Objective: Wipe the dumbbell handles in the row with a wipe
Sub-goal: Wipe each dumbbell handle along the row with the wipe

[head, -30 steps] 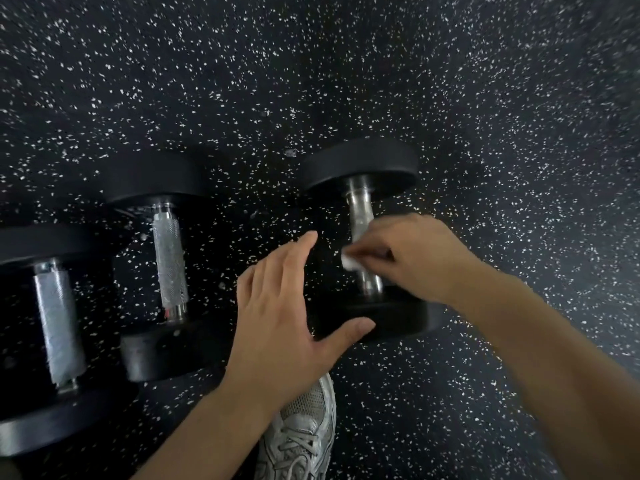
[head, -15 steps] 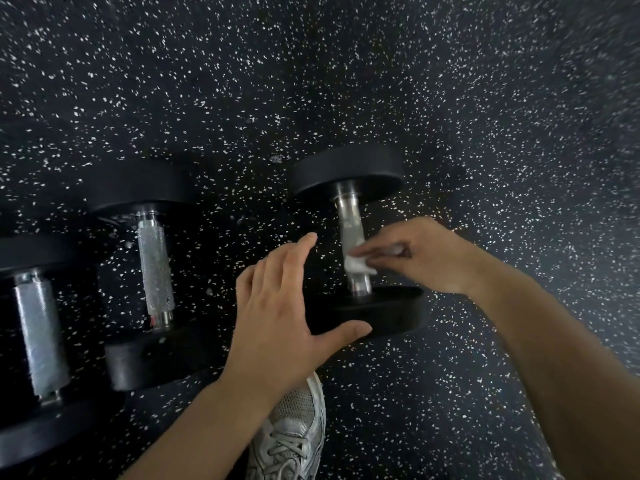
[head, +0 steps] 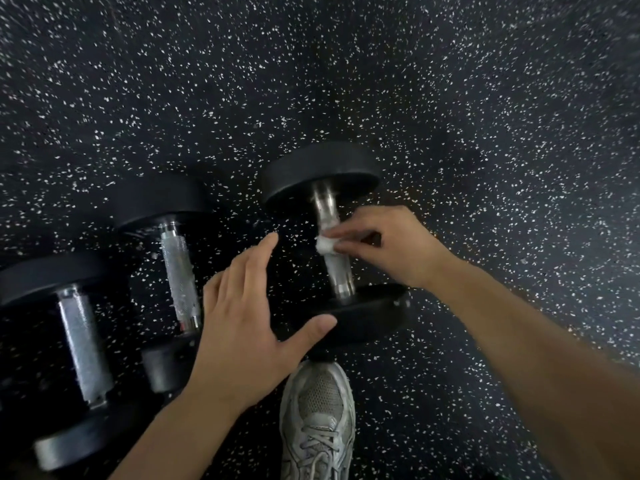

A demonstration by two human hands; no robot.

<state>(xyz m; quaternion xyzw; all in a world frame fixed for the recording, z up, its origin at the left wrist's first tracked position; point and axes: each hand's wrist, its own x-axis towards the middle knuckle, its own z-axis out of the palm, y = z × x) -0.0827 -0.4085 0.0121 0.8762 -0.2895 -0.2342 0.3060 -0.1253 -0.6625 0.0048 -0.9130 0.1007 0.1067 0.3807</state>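
Observation:
Three black dumbbells with silver handles lie in a row on the speckled floor. My right hand (head: 384,247) pinches a small white wipe (head: 325,244) against the middle of the right dumbbell's handle (head: 337,271). My left hand (head: 247,327) is open, fingers together and thumb spread, with the thumb resting on that dumbbell's near head (head: 367,315). The middle dumbbell's knurled handle (head: 180,275) and the left dumbbell's handle (head: 85,344) lie untouched to the left.
A grey laced sneaker (head: 317,420) stands just below the right dumbbell's near head. Dark rubber flooring (head: 485,116) with white flecks spreads beyond and to the right of the row.
The wipe and my right hand slid up the handle, away from the near head toward its middle. The left hand has kept its place by the near head.

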